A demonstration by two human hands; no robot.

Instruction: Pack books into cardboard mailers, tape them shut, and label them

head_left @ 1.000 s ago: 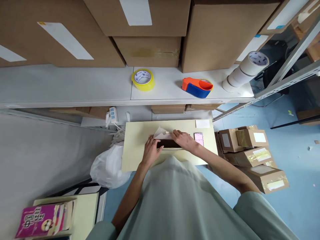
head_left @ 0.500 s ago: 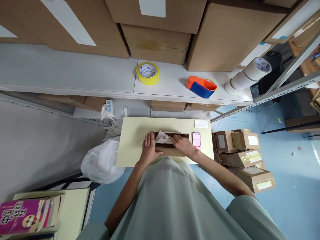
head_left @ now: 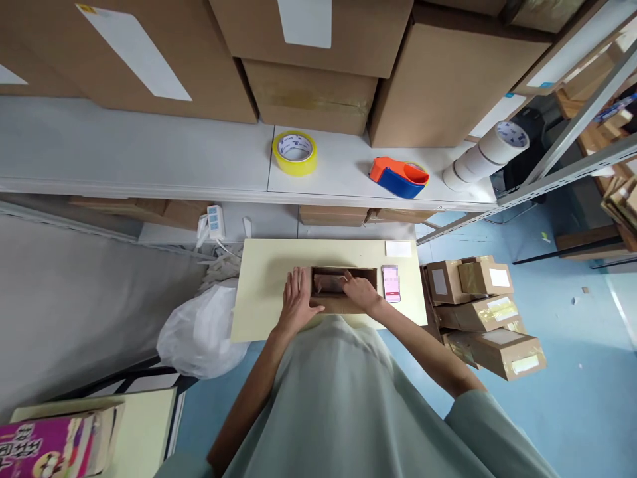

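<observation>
A small open cardboard box (head_left: 342,306) lies on the pale yellow table (head_left: 271,255), right in front of my body. My left hand (head_left: 297,296) holds its left end, the fingers along the outside and the thumb over the near edge. Into the opening reaches my right hand (head_left: 361,291), its fingers bent together at a brownish, partly see-through sheet or packet (head_left: 328,283). What exactly those fingertips grip is hidden in the box's shadow. Just right of the box is a phone (head_left: 391,283) with a lit pink screen.
On the shelf behind stand a yellow tape roll (head_left: 294,153), an orange and blue tape dispenser (head_left: 399,177) and stacked white rolls (head_left: 485,157) below large cartons (head_left: 308,96). A white plastic bag (head_left: 204,330) hangs at left. Several taped parcels (head_left: 478,312) are piled at right.
The white paper that stuck up out of the box no longer shows above its rim. My right hand has shifted slightly down into the box, while my left hand keeps its hold.
</observation>
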